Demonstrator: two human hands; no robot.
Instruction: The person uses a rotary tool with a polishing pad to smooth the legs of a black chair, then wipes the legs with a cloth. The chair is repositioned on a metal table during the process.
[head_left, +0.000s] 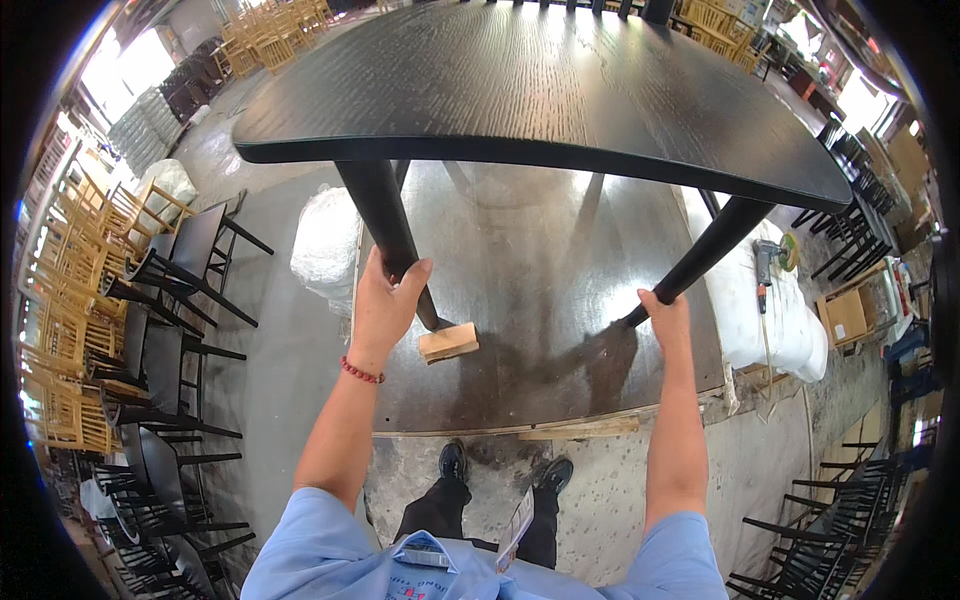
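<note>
A black wooden chair (520,90) stands right in front of me on a dark work table (520,380), its broad grained seat toward me. My left hand (388,300) is closed round the lower part of its left front leg. Lower down the right front leg, my right hand (667,318) grips near the foot. Beside the left leg's foot lies a small tan block (448,343), resting on the table; whether it touches the leg I cannot tell. Most of the backrest is cut off at the top edge, and the seat partly hides the rear legs.
A power tool with a round disc (775,262) rests on white wrapped padding (765,325) at the table's right, its cord hanging down. Another white wrapped bundle (328,243) sits at the left. Black chairs (170,345) and pale wooden chair frames (65,340) crowd the left side; more black chairs (840,520) stand right.
</note>
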